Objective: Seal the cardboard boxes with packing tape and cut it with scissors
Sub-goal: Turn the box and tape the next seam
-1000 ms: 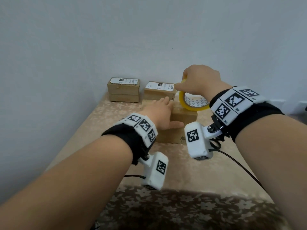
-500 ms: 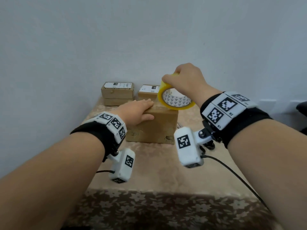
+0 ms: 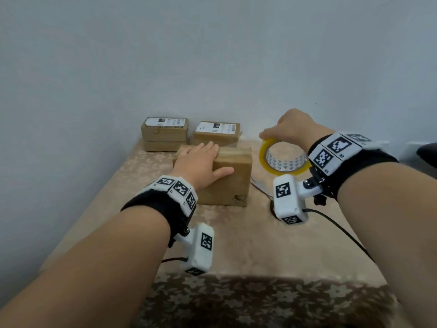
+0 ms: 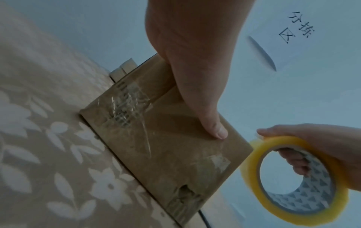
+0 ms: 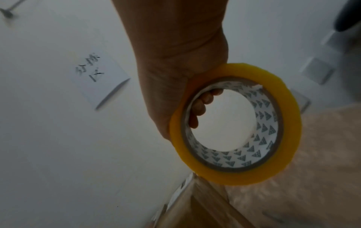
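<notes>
A brown cardboard box (image 3: 233,181) (image 4: 175,154) stands on the table in front of me, with old clear tape on its near side. My left hand (image 3: 201,162) (image 4: 195,69) lies flat on its top, fingers straight, thumb down the front face. To the right of the box my right hand (image 3: 287,129) (image 5: 175,77) grips a yellow roll of packing tape (image 3: 283,157) (image 4: 293,177) (image 5: 234,123), fingers hooked through its patterned core. The roll hangs in the air, apart from the box. No scissors show clearly.
Two more cardboard boxes (image 3: 164,133) (image 3: 216,132) with white labels stand at the back by the wall. The table (image 3: 260,245) has a beige floral cloth. A black cable (image 3: 340,229) runs across its right side. A white paper note (image 4: 302,34) hangs on the wall.
My right hand has carried the tape roll from above the box's far edge out to the right of it. My left hand has stayed flat on the box.
</notes>
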The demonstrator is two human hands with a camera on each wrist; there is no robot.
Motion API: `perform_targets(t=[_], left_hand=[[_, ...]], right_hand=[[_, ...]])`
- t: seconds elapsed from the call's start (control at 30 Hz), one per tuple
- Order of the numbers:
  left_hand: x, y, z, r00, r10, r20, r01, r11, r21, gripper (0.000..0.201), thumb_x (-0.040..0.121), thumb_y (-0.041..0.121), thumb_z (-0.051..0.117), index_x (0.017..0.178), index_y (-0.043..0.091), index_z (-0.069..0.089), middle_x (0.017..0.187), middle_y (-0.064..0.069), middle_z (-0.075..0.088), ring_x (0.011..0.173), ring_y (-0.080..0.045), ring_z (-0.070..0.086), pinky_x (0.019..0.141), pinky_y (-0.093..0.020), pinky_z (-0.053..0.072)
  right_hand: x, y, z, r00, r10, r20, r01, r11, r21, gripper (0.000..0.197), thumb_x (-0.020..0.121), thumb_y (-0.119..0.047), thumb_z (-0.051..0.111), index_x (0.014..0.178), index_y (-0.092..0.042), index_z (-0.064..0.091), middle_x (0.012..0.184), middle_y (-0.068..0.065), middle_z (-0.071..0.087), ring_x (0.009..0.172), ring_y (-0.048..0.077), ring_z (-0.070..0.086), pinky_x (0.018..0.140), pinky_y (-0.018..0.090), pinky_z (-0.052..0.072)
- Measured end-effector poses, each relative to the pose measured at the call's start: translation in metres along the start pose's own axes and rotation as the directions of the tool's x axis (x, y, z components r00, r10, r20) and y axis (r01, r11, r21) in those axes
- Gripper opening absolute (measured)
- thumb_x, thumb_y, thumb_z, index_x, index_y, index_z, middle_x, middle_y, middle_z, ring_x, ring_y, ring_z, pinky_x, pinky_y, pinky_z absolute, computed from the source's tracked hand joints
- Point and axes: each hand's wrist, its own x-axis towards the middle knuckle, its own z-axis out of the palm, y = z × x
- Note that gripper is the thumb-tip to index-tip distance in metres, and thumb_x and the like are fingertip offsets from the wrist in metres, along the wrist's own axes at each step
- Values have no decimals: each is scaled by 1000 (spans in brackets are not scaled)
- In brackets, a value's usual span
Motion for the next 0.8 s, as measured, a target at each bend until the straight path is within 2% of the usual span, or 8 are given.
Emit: perform_targets(t=[0.17,0.37,0.6,0.7,0.8], left_hand=[[-2,0,1,1000,8,-4,-8,1000,-3,84,85,73,32,150,22,19,158,4,16,144,-17,18,115,-40,14],[-3,0,1,1000,4,-8,-4,1000,8,82,86,71,34,150,22,20,158,3,17,144,-18,18,115,-41,14],[-3,-1,1,1000,0,-23,0,1000,-4,84,85,72,34,150,21,18,158,3,17,144,-17,18,114,-43,15],[-3,-1,0,1000,-1,-6,1,1000,-13,84,86,71,34,151,21,17,158,4,16,145,-17,17,115,-42,13],[-4,1,-2,1000,5,11,-5,1000,-19,83,86,70,35,151,22,17,158,4,14,145,-17,15,115,-41,11]], right_hand=[[0,9,7,998,53,43,-57,993,99,47,76,-41,74,60,-12,40,62,3,40,57,18,39,52,31,29],[0,10,9,984,125,126,-145,976,165,42,72,-41,77,66,-10,49,68,5,47,64,23,43,61,33,35],[-7,-32,-20,996,49,70,-65,967,244,37,79,-36,71,58,-10,53,61,4,45,57,18,37,56,28,31],[-7,-18,-11,991,104,83,-118,976,183,39,77,-37,73,57,-10,52,60,4,46,57,21,39,64,33,35],[-9,4,4,982,165,90,-181,959,216,42,74,-38,76,54,-11,49,56,4,45,55,23,39,64,35,35]])
